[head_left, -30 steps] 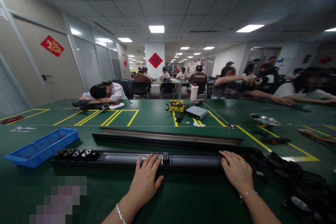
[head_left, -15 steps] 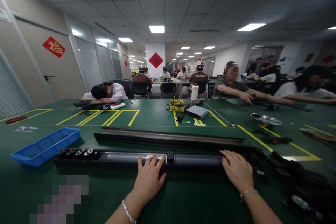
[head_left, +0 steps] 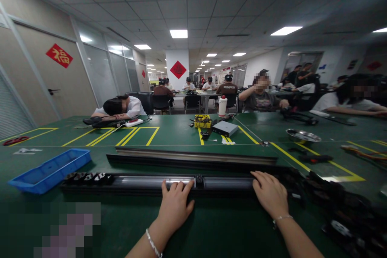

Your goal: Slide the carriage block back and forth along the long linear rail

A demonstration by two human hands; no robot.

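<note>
A long black rail [head_left: 142, 181] with a grey, shiny channel lies across the green table in front of me. A small black block [head_left: 199, 181] sits in the channel near its middle. My left hand [head_left: 177, 205] lies over the rail just left of the block, its fingers apart and the index fingertip beside the block's left side. Farther right, my right hand [head_left: 270, 193] rests with outstretched fingers on the rail. Several black and silver pieces [head_left: 99, 177] are lined up at the rail's left end. What lies beneath my right palm is hidden.
Behind the rail lies a second long profile [head_left: 193, 157]. A blue tray [head_left: 51, 169] is on the left, a pile of black parts [head_left: 344, 205] on the right. Farther off are a grey box [head_left: 225, 128], a metal bowl [head_left: 303, 136] and a bottle [head_left: 222, 106]. People sit beyond.
The black block has slid slightly right along the channel, my left hand moving with it. My right hand stays about where it was. A co-worker across the table has raised a hand to the face.
</note>
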